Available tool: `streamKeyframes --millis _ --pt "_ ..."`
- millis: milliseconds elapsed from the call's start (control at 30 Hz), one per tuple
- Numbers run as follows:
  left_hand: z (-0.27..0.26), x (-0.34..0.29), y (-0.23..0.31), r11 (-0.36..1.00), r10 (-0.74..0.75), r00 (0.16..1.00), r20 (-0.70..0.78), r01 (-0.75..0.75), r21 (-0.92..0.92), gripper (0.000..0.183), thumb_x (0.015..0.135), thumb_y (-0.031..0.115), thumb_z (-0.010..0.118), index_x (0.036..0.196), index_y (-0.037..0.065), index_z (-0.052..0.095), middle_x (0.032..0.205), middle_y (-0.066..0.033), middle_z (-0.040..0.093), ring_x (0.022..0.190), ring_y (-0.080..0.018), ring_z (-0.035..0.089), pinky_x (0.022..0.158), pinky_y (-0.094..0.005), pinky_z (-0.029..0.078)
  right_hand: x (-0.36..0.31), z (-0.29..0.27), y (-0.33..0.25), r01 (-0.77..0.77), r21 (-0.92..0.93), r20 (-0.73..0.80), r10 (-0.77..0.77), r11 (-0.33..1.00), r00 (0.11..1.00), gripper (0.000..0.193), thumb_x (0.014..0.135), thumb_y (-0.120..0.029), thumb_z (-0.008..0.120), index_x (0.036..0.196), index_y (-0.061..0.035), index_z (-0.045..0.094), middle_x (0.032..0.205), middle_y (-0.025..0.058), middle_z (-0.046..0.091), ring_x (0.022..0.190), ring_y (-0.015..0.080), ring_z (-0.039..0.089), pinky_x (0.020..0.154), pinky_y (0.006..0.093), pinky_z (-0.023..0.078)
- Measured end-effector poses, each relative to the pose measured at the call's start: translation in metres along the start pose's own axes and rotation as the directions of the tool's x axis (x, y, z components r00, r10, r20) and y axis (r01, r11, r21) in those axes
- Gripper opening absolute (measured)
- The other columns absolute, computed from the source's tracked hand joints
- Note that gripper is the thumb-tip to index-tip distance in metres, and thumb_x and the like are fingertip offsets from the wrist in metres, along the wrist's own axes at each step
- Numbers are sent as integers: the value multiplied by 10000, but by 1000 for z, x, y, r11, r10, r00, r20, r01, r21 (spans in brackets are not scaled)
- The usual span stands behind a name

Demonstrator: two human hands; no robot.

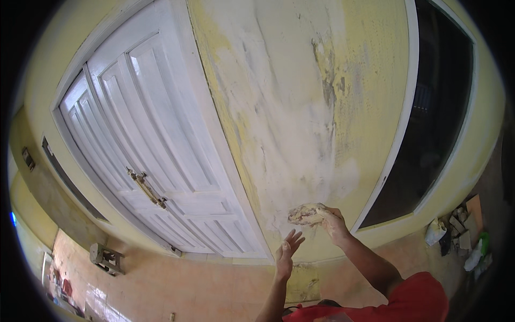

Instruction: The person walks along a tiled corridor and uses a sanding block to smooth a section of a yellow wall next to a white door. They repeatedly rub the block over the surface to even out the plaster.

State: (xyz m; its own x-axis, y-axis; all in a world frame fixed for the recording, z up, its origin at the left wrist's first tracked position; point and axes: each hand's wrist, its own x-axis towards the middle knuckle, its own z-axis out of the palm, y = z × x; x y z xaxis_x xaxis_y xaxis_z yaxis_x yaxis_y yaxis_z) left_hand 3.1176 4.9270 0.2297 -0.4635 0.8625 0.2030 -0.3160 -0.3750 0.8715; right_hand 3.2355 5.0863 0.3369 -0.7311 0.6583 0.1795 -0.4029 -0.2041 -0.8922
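Observation:
My right hand [333, 225] is wrapped round the right end of a crusted, lumpy, pale-yellow and brown piece [306, 214]; whether it is a sponge, a rag or something else I cannot tell. It is held in front of the lower part of the yellow wall [370, 107], which carries broad whitish patches, grey streaks and spots of flaked paint. Just below and left of the piece, my left hand [287, 251] is raised with its fingers apart and nothing in it. Pale smears mark both hands.
To the left are white panelled double doors [177, 107] with a brass-coloured handle [146, 189]. A dark window [429, 118] is at the right. On the tiled floor [214, 284] stand a small stool [106, 259] and, far right, a pile of rubble [462, 228] with plastic bags [435, 232].

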Motion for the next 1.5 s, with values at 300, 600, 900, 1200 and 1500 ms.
streamKeyframes --millis 300,600,900,1200,1500 --pt "-2 -20 24 986 126 928 -351 -79 146 197 1049 169 701 1067 -27 691 985 -67 736 928 -118 654 879 -283 516 -43 43 39 -313 222 41 312 924 949 360 1093 -268 577 1224 46 697 1110 93 748 988 167 703 849 344 550" --pt "-37 21 37 975 9 981 -192 34 218 266 1047 197 700 1193 -21 661 1011 -95 741 958 -145 683 901 -303 533 11 46 44 -21 -357 -109 -19 934 994 316 1056 -148 641 1300 52 664 1113 87 737 964 117 689 843 329 551" --pt "-138 15 14 858 -74 930 -361 243 451 316 1047 216 683 1245 -31 681 1084 -127 757 958 -167 708 887 -316 560 122 -43 -70 -45 -871 451 -831 -490 327 498 1041 -121 536 1536 -67 528 1565 134 561 1492 318 480 1235 624 265" --pt "-133 30 10 766 149 876 -459 191 613 304 1038 163 666 1288 -9 653 1107 -145 740 990 -219 710 883 -355 567 153 -109 28 154 -770 609 -640 -619 468 515 1061 -309 500 1576 -300 521 1669 -85 451 1563 167 373 1265 707 22" --pt "-82 55 7 665 341 887 -312 7 747 364 1011 140 686 1347 15 619 1307 -174 680 1169 -306 673 961 -428 555 139 -114 67 80 -465 720 -324 -882 614 758 1051 -607 383 1694 -221 272 1779 -58 197 1633 235 190 1234 742 -91"
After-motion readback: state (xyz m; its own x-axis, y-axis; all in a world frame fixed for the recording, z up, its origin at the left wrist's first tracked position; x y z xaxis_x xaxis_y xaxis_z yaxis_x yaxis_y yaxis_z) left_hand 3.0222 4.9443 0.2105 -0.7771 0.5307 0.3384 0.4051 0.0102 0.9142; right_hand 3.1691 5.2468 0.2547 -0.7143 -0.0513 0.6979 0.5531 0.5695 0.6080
